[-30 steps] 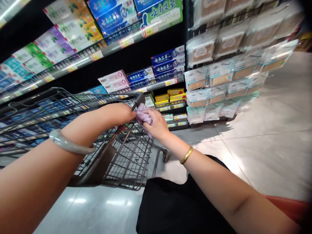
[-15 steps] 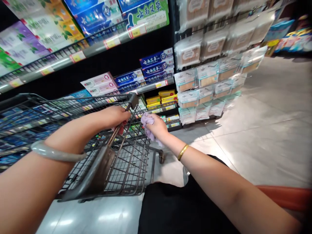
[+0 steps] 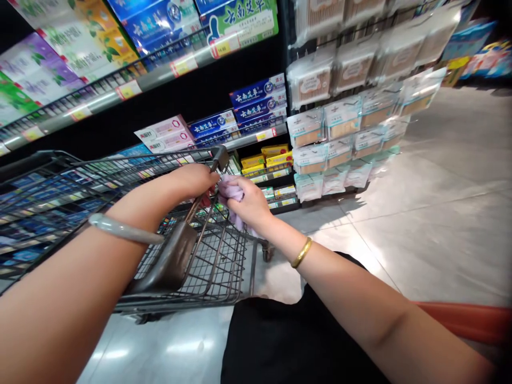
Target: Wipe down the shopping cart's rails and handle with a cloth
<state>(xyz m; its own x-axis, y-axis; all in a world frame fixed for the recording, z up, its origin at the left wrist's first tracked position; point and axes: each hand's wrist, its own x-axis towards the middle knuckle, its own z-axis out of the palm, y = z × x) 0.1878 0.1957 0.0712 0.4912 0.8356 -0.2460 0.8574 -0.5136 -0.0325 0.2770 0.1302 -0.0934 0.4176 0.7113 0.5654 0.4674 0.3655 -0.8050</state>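
A dark wire shopping cart [image 3: 178, 256] stands tilted across the left half of the view. My left hand [image 3: 196, 180] is closed around its handle bar [image 3: 193, 211], near the far corner; most of its fingers are hidden below, where a bit of red shows. Bunched in my right hand [image 3: 253, 204] is a lilac cloth [image 3: 232, 192]. The cloth is up against the cart's far corner, right beside my left fingertips. Its loose end hangs below my right hand.
Shelves of toothpaste boxes [image 3: 258, 104] rise behind the cart. Packs of cotton swabs [image 3: 314, 80] hang on hooks to their right. Grey tiled floor [image 3: 452, 213] stretches on the right. Something orange-red [image 3: 464, 320] lies at the lower right edge.
My right hand has moved left with the cloth, from just beside the cart's corner to against it. My left hand has shifted slightly up and right. The cart has moved slightly.
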